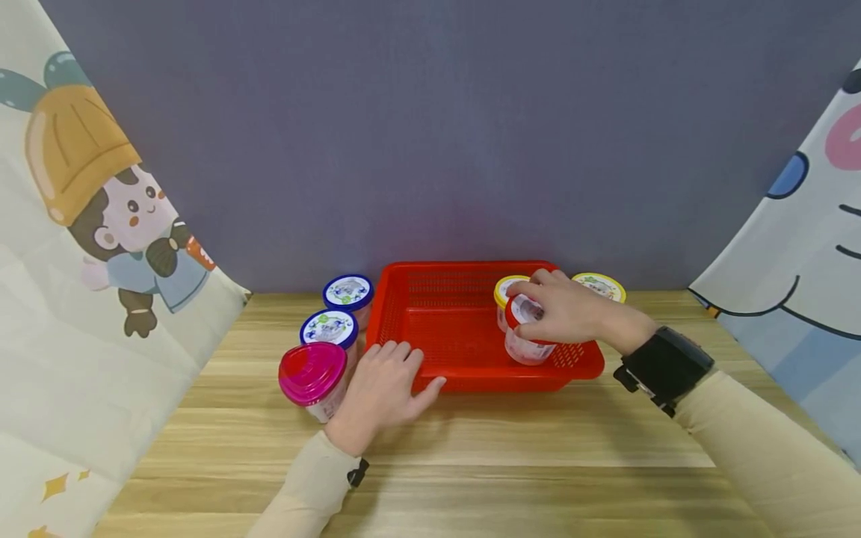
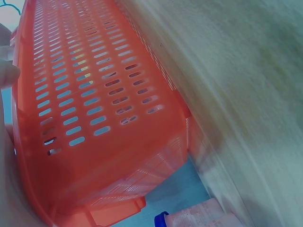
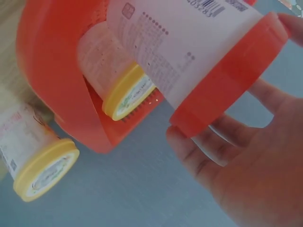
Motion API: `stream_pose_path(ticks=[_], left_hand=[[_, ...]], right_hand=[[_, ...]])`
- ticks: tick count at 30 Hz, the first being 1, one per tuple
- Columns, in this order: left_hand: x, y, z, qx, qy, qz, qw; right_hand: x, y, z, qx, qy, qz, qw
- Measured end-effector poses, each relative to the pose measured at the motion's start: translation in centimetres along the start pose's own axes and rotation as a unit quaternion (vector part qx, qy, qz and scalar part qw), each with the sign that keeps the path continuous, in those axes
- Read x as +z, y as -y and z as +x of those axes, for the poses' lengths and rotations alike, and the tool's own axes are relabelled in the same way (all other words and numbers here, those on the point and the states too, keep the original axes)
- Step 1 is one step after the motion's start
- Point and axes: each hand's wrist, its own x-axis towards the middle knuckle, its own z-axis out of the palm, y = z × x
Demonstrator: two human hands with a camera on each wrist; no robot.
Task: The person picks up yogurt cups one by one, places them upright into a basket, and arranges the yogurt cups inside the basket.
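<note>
My right hand (image 1: pixel 561 310) holds a tub with a red lid (image 3: pixel 232 75) over the right end of the red basket (image 1: pixel 484 381). Its fingers and thumb grip the lid's edge, and the clear tub (image 1: pixel 528 351) tilts in the right wrist view. Right behind it, a yellow-lidded tub (image 3: pixel 137 90) stands inside the basket. My left hand (image 1: pixel 383 388) rests at the basket's front left corner, fingers loosely extended over the rim. Close to the left hand stands a tub with a magenta lid (image 1: pixel 312 373).
Two blue-lidded tubs (image 1: pixel 329 329) stand left of the basket, behind the magenta one. Another yellow-lidded tub (image 1: pixel 601 285) is outside the basket at the right, partly behind my right hand. A grey backdrop (image 1: pixel 430 149) rises behind the wooden table (image 1: pixel 471 463), with printed cloths at both sides.
</note>
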Motion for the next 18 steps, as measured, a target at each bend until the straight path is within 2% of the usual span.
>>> stream_pose_path(ticks=[7,18], left_hand=[[0.0,0.0,0.1,0.001,-0.004,0.0,1.0],[0.0,0.0,0.0,-0.001,-0.002,0.001,1.0]], right_hand=[[1.0,-0.2,0.1,0.002,-0.005,0.001,1.0],[2.4,-0.9,0.3,0.007,0.02,-0.003,1.0]])
